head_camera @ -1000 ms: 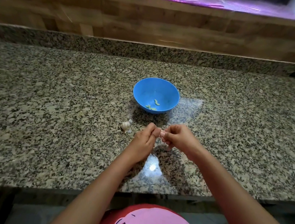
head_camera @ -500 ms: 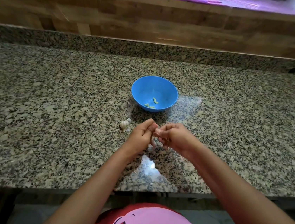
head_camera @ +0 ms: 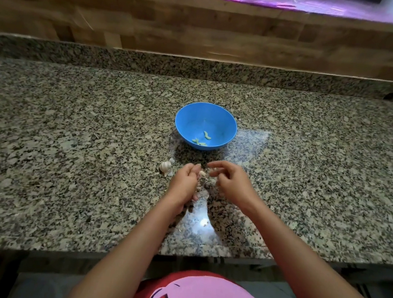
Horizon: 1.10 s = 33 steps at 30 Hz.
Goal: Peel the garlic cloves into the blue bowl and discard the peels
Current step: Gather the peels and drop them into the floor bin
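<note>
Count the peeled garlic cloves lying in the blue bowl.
3. One clove lies near the middle of the blue bowl; two more lie together by its near wall. They are small, so one may be hidden.

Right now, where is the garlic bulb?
In the head view, the garlic bulb lies on the granite counter, just left of the left hand and nearer the person than the blue bowl.

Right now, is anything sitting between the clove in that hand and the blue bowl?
Nothing visible: bare counter separates the clove in the left hand from the blue bowl; the garlic bulb lies off to the side.
</note>
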Available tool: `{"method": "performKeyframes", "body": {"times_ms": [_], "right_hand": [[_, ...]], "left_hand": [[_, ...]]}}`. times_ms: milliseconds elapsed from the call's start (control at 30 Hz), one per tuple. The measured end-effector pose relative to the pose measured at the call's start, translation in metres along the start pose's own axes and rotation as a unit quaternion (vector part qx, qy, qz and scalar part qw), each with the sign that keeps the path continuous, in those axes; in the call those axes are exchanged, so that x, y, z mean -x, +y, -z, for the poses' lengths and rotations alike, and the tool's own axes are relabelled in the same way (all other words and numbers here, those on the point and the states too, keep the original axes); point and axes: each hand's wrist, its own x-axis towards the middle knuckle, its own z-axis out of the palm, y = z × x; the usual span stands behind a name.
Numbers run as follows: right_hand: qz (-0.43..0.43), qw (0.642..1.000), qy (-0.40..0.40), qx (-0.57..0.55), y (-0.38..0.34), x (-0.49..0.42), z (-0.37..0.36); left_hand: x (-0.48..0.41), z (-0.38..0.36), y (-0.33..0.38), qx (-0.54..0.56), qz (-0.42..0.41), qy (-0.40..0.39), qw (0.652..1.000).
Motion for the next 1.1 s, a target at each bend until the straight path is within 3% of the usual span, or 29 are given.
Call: {"method": "performKeyframes", "body": {"times_ms": [200,367,467,600,800,933,1100], "right_hand": [[-0.012,1.0,0.005,-0.02,0.012,-0.002,-0.002],[-0.017,0.993,0.019,-0.115,0.011,0.001,-0.007],[-0.038,0.985,-0.023,-0.165,0.007,0.002,-0.008],[-0.032,0.993,-0.024,-0.112,0.008,0.001,-0.012],[0.142,0.978,0.124,0.087,0.009,0.01,-0.018],[0.088,0.99,0.111,-0.006,0.011,0.007,-0.013],[0.099,0.989,0.102,0.035,0.013,0.014,-0.021]], "left_hand": [[-0.003,0.004,0.003,0.038,-0.001,0.0,0.999],[-0.004,0.001,0.001,0.026,-0.01,-0.003,1.0],[-0.002,0.0,0.003,-0.005,-0.034,0.007,0.999],[0.002,-0.003,0.004,-0.084,-0.071,0.013,0.994],[0.008,-0.009,0.014,-0.172,-0.13,0.059,0.975],[0.011,-0.007,0.005,-0.206,-0.239,0.071,0.946],[0.009,-0.004,-0.002,-0.194,-0.227,0.064,0.952]]}}
